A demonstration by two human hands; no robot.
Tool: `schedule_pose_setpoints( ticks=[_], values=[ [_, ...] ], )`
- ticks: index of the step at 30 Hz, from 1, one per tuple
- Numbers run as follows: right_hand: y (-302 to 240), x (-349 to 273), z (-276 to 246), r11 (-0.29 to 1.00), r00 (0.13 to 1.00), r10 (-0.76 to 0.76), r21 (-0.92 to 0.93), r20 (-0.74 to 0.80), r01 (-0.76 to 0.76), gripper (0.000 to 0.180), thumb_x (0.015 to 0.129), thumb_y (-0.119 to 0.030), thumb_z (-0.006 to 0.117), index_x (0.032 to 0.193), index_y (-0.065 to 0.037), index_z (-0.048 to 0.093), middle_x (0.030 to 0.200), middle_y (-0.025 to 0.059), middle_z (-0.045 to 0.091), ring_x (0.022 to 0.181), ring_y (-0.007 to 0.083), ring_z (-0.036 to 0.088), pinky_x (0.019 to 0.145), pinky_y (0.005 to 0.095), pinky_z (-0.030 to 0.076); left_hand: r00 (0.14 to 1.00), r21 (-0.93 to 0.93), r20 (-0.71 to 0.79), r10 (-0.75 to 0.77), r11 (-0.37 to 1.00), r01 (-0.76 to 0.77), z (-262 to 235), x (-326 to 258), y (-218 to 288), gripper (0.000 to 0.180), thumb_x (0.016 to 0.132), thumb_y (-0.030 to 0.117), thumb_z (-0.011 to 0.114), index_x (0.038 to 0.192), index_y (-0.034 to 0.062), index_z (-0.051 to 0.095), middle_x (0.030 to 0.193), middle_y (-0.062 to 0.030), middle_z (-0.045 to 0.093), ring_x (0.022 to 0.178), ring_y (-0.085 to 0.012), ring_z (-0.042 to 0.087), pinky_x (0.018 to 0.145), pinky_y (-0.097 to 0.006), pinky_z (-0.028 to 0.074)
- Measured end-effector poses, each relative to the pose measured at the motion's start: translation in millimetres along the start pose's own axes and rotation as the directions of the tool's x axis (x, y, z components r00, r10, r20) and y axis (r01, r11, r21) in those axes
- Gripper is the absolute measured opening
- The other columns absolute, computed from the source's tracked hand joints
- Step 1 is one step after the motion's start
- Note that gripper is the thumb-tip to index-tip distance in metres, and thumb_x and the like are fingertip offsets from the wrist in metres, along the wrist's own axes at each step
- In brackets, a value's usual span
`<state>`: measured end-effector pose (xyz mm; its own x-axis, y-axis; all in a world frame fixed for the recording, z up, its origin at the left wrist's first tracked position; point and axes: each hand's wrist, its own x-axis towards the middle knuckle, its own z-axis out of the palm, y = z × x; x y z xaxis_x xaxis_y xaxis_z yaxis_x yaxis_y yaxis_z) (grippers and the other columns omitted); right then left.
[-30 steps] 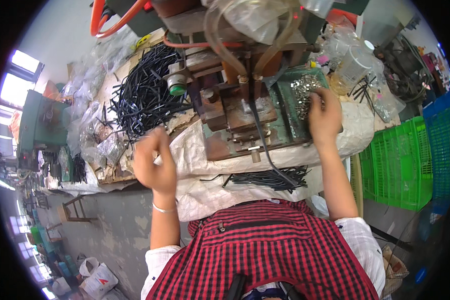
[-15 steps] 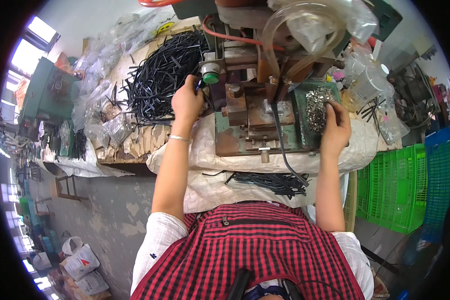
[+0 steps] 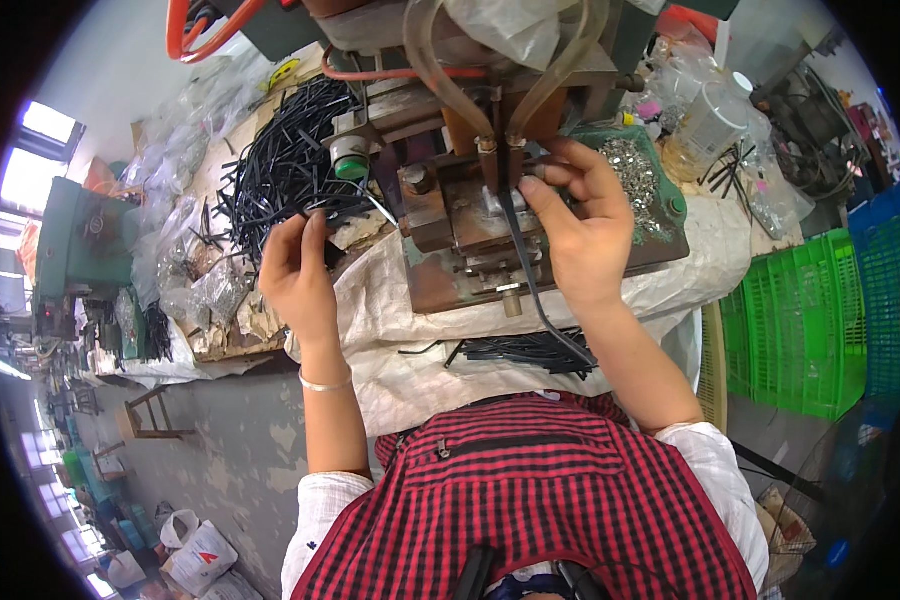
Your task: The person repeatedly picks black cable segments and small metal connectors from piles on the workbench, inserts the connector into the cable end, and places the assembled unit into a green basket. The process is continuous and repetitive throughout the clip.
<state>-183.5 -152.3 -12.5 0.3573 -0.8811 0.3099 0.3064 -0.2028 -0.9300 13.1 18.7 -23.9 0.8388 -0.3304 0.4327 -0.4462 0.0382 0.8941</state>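
My left hand (image 3: 295, 268) is curled around a short black tube at the edge of a big pile of black tubes (image 3: 275, 165) on the bench. My right hand (image 3: 578, 225) reaches onto the rusty press machine (image 3: 450, 240), its fingertips pinched on a small metal part at the die under two clear hoses. The part is mostly hidden by my fingers. A green tray of small shiny metal parts (image 3: 642, 180) lies just right of that hand. A green button (image 3: 350, 165) sits on the machine's left side. A black cable (image 3: 532, 290) runs down from the die under my right wrist.
A white sack cloth (image 3: 410, 340) drapes the bench front, with loose black tubes (image 3: 530, 352) on it near my lap. Green crates (image 3: 805, 320) stand at right, a clear plastic jar (image 3: 708, 118) behind the tray. A green machine (image 3: 78, 240) and a wooden stool (image 3: 150, 420) stand at left.
My left hand has come back from the green button to the tube pile's edge. My right hand has moved left from the tray of metal parts to the die.
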Motion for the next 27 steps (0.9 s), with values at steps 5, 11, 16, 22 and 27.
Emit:
schedule_pose_setpoints(
  ticks=[5, 11, 16, 22, 27],
  values=[
    [-15.3, 3.9, 10.9, 0.955, 0.987, 0.146, 0.249, 0.070, -0.158, 0.042, 0.090, 0.003, 0.071, 0.130, 0.004, 0.057, 0.091, 0.0041, 0.071, 0.091, 0.0074, 0.063, 0.083, 0.0219, 0.049, 0.661, -0.018, 0.144, 0.737, 0.669, -0.743, 19.3, -12.1, 65.1, 0.004, 0.094, -0.004, 0.066, 0.094, -0.0012, 0.064, 0.098, -0.0168, 0.075, 0.081, -0.0232, 0.073, 0.067, -0.032, 0.057],
    [-42.9, -12.0, 12.3, 0.992, 0.994, 0.040, 0.115, 0.105, -0.052, 0.047, 0.091, 0.004, 0.066, 0.136, 0.006, 0.052, 0.110, 0.0145, 0.071, 0.105, 0.0147, 0.067, 0.095, 0.0291, 0.051, 0.255, -0.109, 0.583, 0.772, 0.385, -0.916, 37.6, -40.4, 104.3, 0.022, 0.071, 0.011, 0.079, 0.090, 0.0062, 0.069, 0.110, -0.0153, 0.072, 0.065, -0.0139, 0.062, 0.055, -0.026, 0.051],
    [-26.8, 19.4, -47.0, 0.855, 0.970, -0.151, -0.467, 0.192, 0.225, 0.037, 0.088, -0.005, 0.068, 0.125, 0.000, 0.065, 0.129, 0.0208, 0.066, 0.124, 0.0350, 0.062, 0.108, 0.0416, 0.046, 0.203, -0.163, 0.540, 0.817, 0.338, -0.927, 67.6, -42.3, 89.6, 0.021, 0.068, 0.009, 0.075, 0.088, 0.0094, 0.069, 0.102, -0.0108, 0.069, 0.064, -0.0129, 0.061, 0.055, -0.025, 0.050],
    [24.3, 23.8, -115.2, 0.203, 0.982, -0.128, -0.965, 0.141, 0.165, 0.026, 0.087, -0.011, 0.074, 0.112, -0.005, 0.075, 0.134, 0.0257, 0.063, 0.134, 0.0412, 0.053, 0.114, 0.0442, 0.039, 0.244, -0.215, 0.514, 0.822, 0.399, -0.891, 70.9, -39.4, 91.2, 0.025, 0.066, 0.012, 0.082, 0.087, 0.0072, 0.070, 0.095, -0.0109, 0.072, 0.059, -0.0139, 0.063, 0.051, -0.025, 0.050],
    [-4.7, 16.0, -63.2, 0.649, 0.893, -0.388, -0.621, 0.226, 0.439, 0.023, 0.086, -0.014, 0.074, 0.108, -0.011, 0.078, 0.133, 0.0242, 0.063, 0.136, 0.0411, 0.051, 0.113, 0.0499, 0.040, 0.531, -0.295, 0.396, 0.749, 0.652, -0.698, 53.3, -27.2, 96.3, 0.012, 0.084, 0.012, 0.072, 0.094, 0.0058, 0.068, 0.091, -0.0119, 0.072, 0.066, -0.0155, 0.066, 0.055, -0.027, 0.053]
  ],
)
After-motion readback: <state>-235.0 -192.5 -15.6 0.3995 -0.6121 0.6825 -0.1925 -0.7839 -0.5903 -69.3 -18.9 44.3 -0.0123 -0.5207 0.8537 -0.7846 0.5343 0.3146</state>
